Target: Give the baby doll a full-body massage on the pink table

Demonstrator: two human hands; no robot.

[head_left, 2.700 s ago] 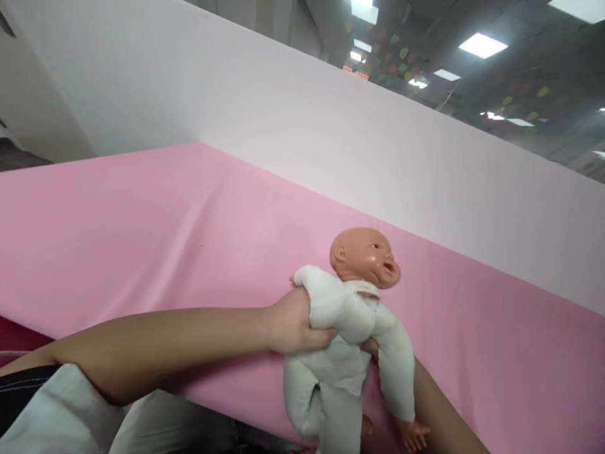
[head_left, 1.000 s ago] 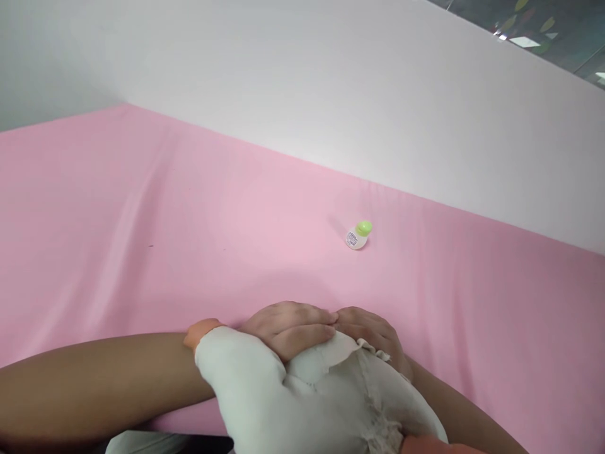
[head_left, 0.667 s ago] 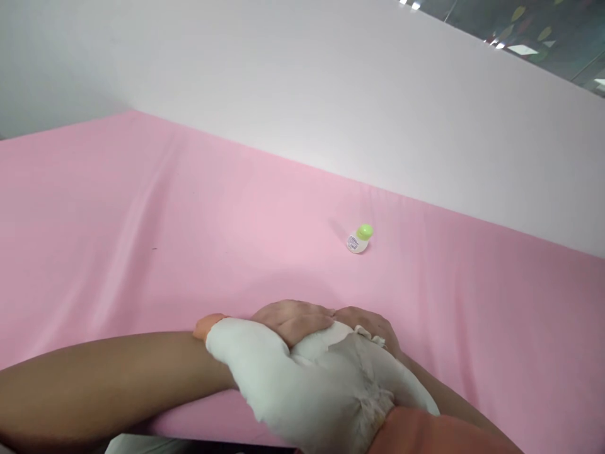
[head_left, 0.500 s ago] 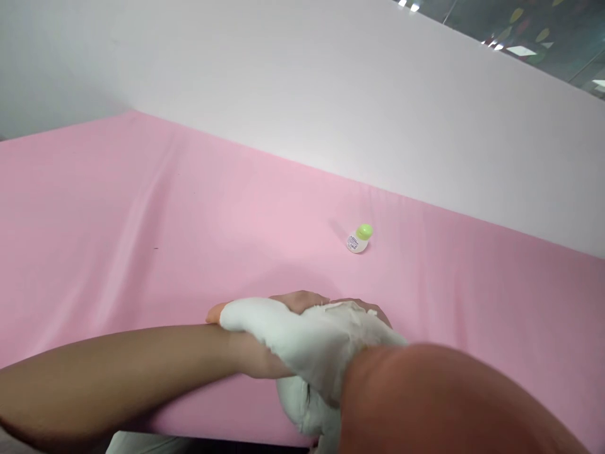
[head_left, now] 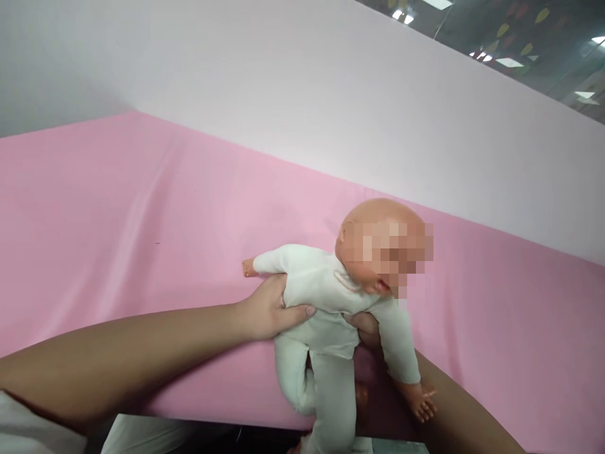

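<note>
A baby doll (head_left: 331,302) in a white cloth suit, with a bare plastic head, is held upright above the near edge of a pink-covered surface (head_left: 142,214). My left hand (head_left: 267,309) grips its torso under the doll's outstretched arm, thumb across the chest. My right hand (head_left: 363,328) holds the other side of the torso and is mostly hidden behind the doll's body and hanging arm. The doll's legs dangle below my hands.
A white partition wall (head_left: 307,101) rises behind the pink surface. Ceiling lights (head_left: 505,62) show at the top right. The small green-capped bottle seen earlier is hidden behind the doll's head.
The doll was pressed close under the camera with both hands over its back; now it is held out upright over the pink surface, its head covering the small bottle.
</note>
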